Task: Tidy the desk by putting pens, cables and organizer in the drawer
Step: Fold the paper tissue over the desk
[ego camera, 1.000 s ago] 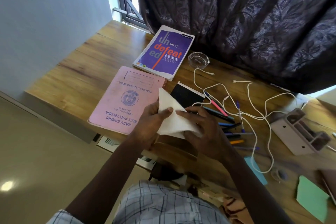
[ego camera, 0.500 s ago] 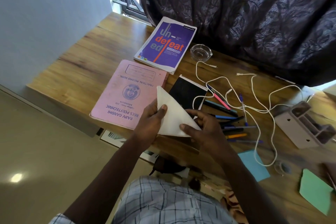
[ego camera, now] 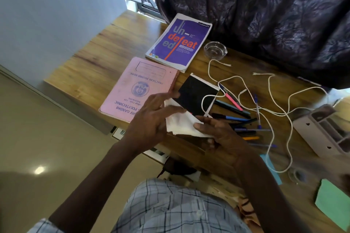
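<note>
My left hand (ego camera: 151,119) and my right hand (ego camera: 221,136) are together over the desk's front edge, on a folded white paper (ego camera: 181,125). The right thumb pinches its right corner. The left hand's fingers lie stretched over its left edge, blurred. Several pens (ego camera: 234,118) lie loose just right of my hands. White cables (ego camera: 272,111) loop over and past them. A grey desk organizer (ego camera: 325,130) lies tipped on its side at the right.
A black notepad (ego camera: 197,96) sits behind the paper, with a pink record book (ego camera: 140,89) to its left and a purple notebook (ego camera: 180,41) farther back. A glass dish (ego camera: 215,50) stands by the dark curtain. Blue (ego camera: 270,168) and green (ego camera: 333,202) notes lie at the right front.
The paper was a raised triangle and now lies lower and flatter between my hands. My left fingers have stretched out over its left edge. The camera view shifted slightly.
</note>
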